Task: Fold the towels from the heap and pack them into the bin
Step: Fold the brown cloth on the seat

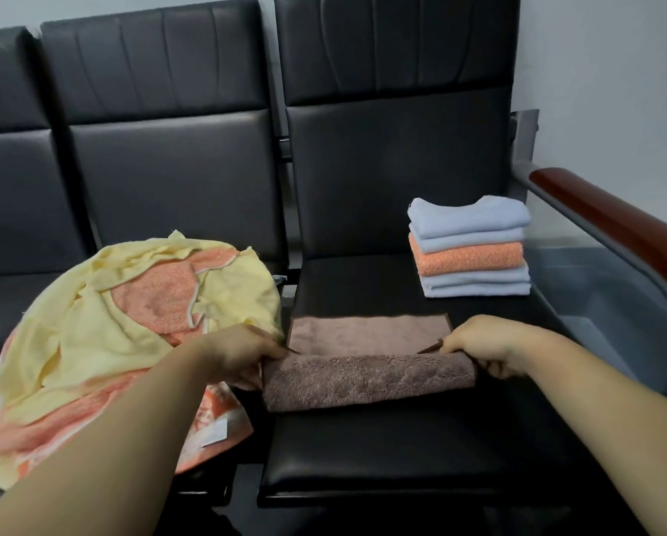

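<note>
Brown fluffy microfibre towel [366,381] lies in the lower middle of the frame on the black padded seat [362,454], its near part raised in a fold over the flat far part; the left hand [243,353] and the right hand [490,348] each pinch one end of this fold with curled fingers [457,344]. I think both ends should travel forward together and level, so the edges meet squarely before pressing flat.

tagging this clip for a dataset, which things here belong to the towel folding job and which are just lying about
In the job: brown towel, pinched at its ends by the left hand and right hand; heap of yellow and orange towels; stack of folded towels; grey bin.
Just there: black seats; wooden armrest.
</note>
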Tool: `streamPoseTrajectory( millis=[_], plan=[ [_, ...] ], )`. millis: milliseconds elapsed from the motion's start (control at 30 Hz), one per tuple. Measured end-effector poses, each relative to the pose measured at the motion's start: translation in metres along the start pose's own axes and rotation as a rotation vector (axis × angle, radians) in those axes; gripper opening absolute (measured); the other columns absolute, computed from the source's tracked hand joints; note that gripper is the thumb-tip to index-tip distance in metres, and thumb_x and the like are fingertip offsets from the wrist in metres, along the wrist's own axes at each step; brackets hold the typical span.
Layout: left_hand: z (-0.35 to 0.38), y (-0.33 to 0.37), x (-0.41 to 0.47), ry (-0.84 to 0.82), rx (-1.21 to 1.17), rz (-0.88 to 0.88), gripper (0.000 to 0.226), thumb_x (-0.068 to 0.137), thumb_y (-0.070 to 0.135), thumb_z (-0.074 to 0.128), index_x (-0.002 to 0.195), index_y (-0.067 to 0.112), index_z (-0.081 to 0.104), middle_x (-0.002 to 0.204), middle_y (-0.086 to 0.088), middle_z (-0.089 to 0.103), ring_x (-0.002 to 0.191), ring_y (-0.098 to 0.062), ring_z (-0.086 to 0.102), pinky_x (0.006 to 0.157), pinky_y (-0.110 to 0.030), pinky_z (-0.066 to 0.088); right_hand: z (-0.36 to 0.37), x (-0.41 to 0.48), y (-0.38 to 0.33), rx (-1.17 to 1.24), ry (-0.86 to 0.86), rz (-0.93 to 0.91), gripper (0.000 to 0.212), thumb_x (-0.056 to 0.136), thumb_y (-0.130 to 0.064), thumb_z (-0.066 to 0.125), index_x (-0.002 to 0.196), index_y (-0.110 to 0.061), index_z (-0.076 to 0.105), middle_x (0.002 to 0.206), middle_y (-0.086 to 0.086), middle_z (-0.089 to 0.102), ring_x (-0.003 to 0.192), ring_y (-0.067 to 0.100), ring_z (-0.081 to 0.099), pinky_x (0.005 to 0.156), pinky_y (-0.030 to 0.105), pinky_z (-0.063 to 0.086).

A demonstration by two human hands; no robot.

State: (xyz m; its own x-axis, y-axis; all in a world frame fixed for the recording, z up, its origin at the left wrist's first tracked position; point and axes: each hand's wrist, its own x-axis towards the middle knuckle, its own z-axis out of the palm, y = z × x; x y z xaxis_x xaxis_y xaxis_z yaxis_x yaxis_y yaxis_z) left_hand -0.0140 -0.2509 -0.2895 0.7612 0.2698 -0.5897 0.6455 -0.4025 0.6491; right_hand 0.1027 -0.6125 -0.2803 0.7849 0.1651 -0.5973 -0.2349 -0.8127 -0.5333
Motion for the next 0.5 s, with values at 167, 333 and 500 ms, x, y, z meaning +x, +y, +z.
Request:
streamPoseTrajectory(
  millis=[167,333,500],
  plan=[
    [0.011,0.009,0.006,0.139,-0.174,0.136,0.016,0.097,0.014,0.062,0.082,0.012,0.063,0.07,-0.008,0.056,0.058,-0.019,0.054,0.06,-0.027,0.047,0.011,0.004,-0.001,0.046,0.219,-0.243,0.023,0.085,-0.018,0.068,0.063,-0.014,0.06,0.066,0.004,0.056,0.064,0.019,0.049,0.058,0.032,0.035],
    [0.02,0.018,0.023,0.294,-0.175,0.243,0.015,0.097,0.014,0.062,0.085,0.007,0.067,0.075,-0.012,0.065,0.067,-0.026,0.061,0.06,-0.031,0.049,0.016,0.017,-0.001,0.192,0.356,-0.274,0.016,0.086,-0.017,0.065,0.072,-0.01,0.066,0.069,0.006,0.058,0.069,0.021,0.053,0.066,0.035,0.038],
    [0.027,0.022,0.039,0.486,0.11,0.303,0.018,0.097,0.022,0.061,0.087,0.008,0.067,0.081,-0.006,0.066,0.075,-0.02,0.059,0.067,-0.03,0.042,0.017,0.031,-0.003,0.17,0.466,-0.268,0.024,0.089,-0.017,0.06,0.067,-0.016,0.05,0.067,0.005,0.05,0.066,0.021,0.046,0.06,0.036,0.032]
  ],
)
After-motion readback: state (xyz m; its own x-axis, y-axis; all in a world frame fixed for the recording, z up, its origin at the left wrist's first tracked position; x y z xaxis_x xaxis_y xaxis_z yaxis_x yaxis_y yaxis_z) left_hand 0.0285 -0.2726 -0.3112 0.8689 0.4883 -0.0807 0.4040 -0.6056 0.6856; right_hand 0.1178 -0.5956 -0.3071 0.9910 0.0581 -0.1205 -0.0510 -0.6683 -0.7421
